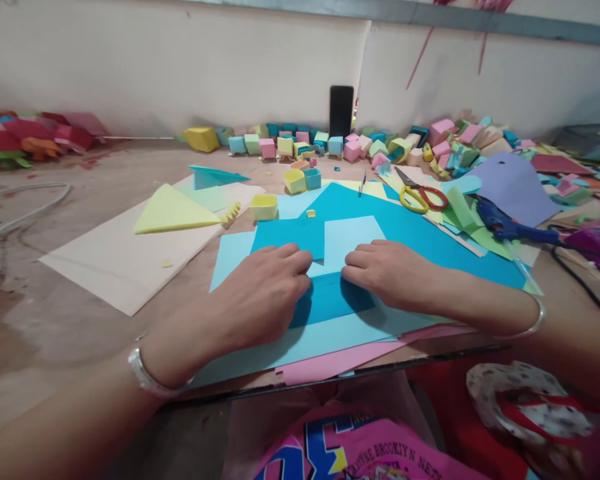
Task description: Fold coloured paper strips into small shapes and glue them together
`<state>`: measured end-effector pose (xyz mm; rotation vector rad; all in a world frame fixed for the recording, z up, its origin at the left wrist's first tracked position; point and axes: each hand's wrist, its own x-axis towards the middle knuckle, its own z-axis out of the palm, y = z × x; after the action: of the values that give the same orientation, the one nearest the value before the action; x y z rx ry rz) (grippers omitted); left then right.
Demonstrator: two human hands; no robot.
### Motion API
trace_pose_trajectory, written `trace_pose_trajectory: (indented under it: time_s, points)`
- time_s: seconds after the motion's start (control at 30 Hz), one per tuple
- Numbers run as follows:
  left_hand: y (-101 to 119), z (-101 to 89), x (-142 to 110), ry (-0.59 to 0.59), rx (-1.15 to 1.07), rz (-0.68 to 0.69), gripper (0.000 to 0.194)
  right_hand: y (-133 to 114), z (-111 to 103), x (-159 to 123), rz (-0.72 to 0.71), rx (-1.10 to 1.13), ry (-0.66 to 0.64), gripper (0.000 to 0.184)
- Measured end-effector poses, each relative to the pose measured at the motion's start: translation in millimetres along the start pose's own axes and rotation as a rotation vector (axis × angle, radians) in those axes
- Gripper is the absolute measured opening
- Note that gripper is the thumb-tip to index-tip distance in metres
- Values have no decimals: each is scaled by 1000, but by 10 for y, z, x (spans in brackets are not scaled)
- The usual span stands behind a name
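My left hand [275,290] and my right hand [387,270] face each other over the sheets at the table's near edge. Their fingers are curled onto a piece of blue paper [330,301], one hand at either side; my fingertips are partly hidden. Just beyond them lie a darker blue piece [290,235] and a light blue piece [355,233]. Underneath spreads a larger light blue sheet [265,350], with a big blue sheet [430,247] behind my right hand. A yellow paper cup shape [264,207] stands past my left hand.
Scissors [417,193] and a blue glue gun [510,223] lie to the right. A folded yellow paper [175,212] rests on a cream sheet [115,267] at left. Several small paper boxes [267,149] line the wall, beside an upright phone [341,110].
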<state>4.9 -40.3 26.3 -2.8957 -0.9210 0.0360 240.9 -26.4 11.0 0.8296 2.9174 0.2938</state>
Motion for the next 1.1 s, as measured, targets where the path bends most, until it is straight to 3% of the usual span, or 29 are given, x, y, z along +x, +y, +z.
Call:
trace_pose_trajectory:
  time_s: [0.1,0.23,0.37,0.67,0.93,1.0,1.1]
  points:
    - [42,73,35,35,41,-8,9,-71,0,35,-14,-55,9,19]
    - [65,147,90,92,98,24,25,-189,54,42,-12,-143,55,24]
    - [88,111,86,98,191,31,28,-264,81,9,8,-160,95,23]
    - [152,26,-93,-43,247,7,20,-181,235,-210,78,-91,142,15]
    - [-4,64,-391,-3,233,-70,28,-156,233,-176,71,-74,122,20]
    - [-54,33,-417,3,211,-168,35,-158,217,-173,70,-72,109,20]
    - [-93,-31,-302,93,165,-464,46,-168,170,-155,60,-83,49,18]
